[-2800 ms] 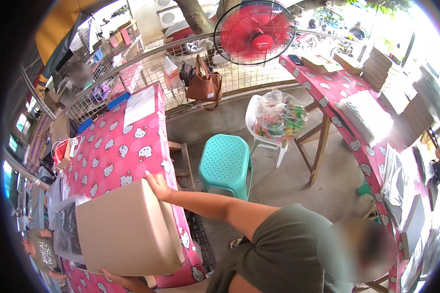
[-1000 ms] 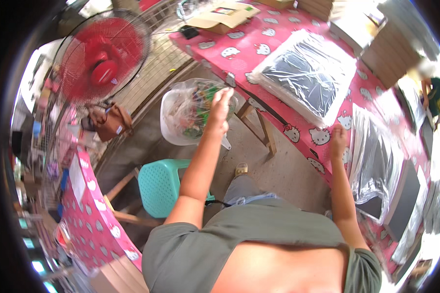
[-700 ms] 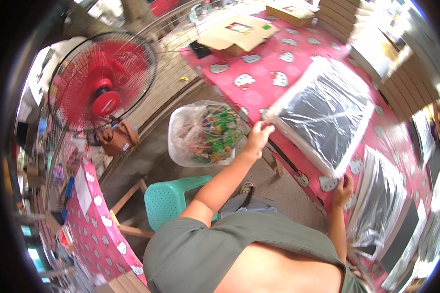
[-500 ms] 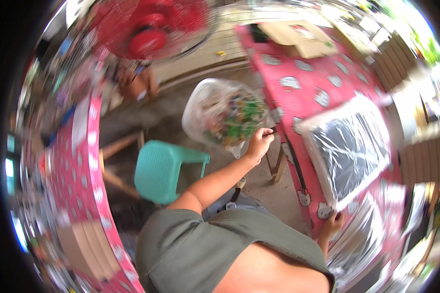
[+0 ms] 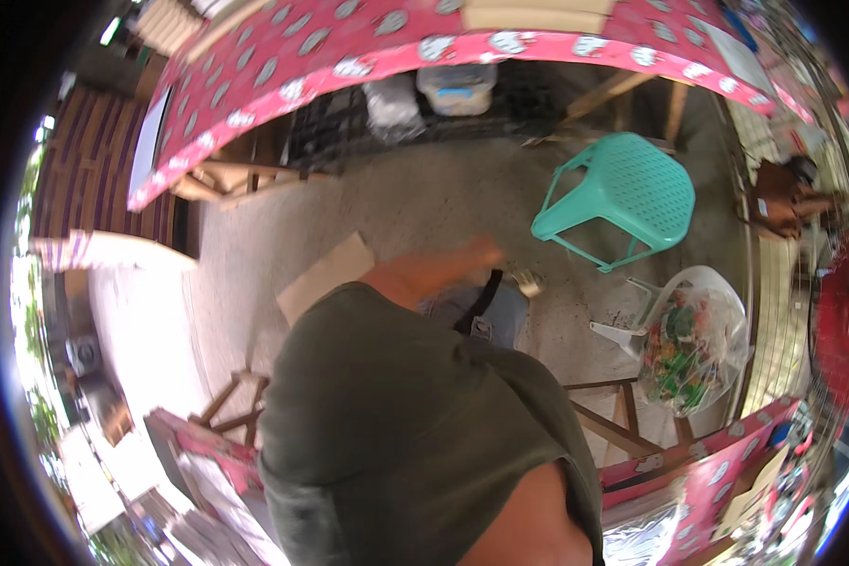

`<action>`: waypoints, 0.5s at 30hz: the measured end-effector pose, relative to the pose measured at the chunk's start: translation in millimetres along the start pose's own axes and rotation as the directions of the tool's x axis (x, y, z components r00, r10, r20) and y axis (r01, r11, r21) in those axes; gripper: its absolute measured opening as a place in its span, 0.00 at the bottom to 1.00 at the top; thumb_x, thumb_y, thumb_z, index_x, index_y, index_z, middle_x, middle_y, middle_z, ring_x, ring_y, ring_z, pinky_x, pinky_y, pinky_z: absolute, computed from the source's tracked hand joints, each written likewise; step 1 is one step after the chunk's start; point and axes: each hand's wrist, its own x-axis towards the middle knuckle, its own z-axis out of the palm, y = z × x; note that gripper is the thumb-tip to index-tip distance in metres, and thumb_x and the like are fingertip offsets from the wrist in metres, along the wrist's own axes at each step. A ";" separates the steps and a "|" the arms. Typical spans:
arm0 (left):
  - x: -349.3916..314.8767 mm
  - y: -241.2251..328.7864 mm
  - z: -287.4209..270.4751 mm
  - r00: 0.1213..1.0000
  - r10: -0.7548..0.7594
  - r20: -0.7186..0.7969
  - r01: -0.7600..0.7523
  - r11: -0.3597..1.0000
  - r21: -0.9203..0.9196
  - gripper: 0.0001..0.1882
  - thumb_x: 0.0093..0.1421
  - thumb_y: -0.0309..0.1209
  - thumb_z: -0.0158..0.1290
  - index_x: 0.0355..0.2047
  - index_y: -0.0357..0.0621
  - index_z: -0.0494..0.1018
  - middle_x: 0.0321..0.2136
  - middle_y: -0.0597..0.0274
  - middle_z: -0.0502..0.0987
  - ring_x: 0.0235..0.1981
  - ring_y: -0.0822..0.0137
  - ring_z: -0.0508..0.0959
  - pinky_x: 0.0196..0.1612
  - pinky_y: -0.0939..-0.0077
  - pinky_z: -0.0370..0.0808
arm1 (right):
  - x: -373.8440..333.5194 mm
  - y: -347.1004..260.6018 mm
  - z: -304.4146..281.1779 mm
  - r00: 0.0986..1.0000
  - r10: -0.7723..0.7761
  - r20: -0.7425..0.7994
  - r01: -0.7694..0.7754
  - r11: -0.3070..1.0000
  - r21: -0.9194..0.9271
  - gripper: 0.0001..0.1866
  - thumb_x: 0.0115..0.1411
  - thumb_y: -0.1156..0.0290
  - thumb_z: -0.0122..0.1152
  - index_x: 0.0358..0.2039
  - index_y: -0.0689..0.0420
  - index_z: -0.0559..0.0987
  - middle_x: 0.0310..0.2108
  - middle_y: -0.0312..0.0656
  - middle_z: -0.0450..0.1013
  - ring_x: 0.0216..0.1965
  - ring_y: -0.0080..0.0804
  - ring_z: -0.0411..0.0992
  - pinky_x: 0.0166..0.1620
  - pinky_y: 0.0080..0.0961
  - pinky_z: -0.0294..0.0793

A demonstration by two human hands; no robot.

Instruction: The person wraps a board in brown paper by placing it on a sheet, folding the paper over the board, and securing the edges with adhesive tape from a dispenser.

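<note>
Brown cardboard [image 5: 538,14] lies on pink tablecloth [image 5: 368,40]; left hand [image 5: 476,253] blurred, grip untellable; right hand unseen; what remains unclear.

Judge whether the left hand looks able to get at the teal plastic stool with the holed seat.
Probably yes: the blurred left hand points toward the teal stool, with only grey floor showing between them, though a stoop may be needed.

one hand [image 5: 483,252], one turquoise stool [image 5: 640,187], one white chair [image 5: 623,336], one red fan [image 5: 844,325], two pink-covered tables [image 5: 255,68]
</note>
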 end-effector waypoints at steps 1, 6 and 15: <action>-2.1 -20.2 -29.3 0.997 -0.074 -0.034 0.075 0.997 0.013 0.17 0.48 0.37 0.50 0.34 0.37 0.73 0.32 0.44 0.74 0.32 0.52 0.74 0.35 0.58 0.70 | 15.2 -10.8 11.0 0.997 -0.072 0.033 0.072 0.997 -0.007 0.10 0.56 0.74 0.50 0.20 0.66 0.71 0.17 0.45 0.64 0.21 0.36 0.64 0.25 0.33 0.62; -74.3 -185.9 -90.9 0.831 -0.521 -0.196 0.470 0.845 -0.254 0.24 0.48 0.38 0.50 0.44 0.37 0.68 0.42 0.44 0.72 0.43 0.50 0.72 0.44 0.55 0.70 | 124.2 -110.7 80.7 0.759 -0.601 0.250 0.547 0.797 0.256 0.10 0.56 0.77 0.52 0.19 0.65 0.73 0.17 0.43 0.68 0.20 0.33 0.65 0.24 0.28 0.62; -202.2 -279.1 -41.3 0.498 -0.866 0.048 0.522 0.255 -0.814 0.30 0.43 0.34 0.55 0.45 0.29 0.62 0.44 0.35 0.69 0.47 0.45 0.69 0.50 0.64 0.67 | 113.7 -451.3 305.8 -0.228 -0.952 0.202 0.751 -0.040 0.659 0.05 0.51 0.75 0.59 0.24 0.62 0.73 0.26 0.45 0.71 0.29 0.40 0.70 0.34 0.32 0.68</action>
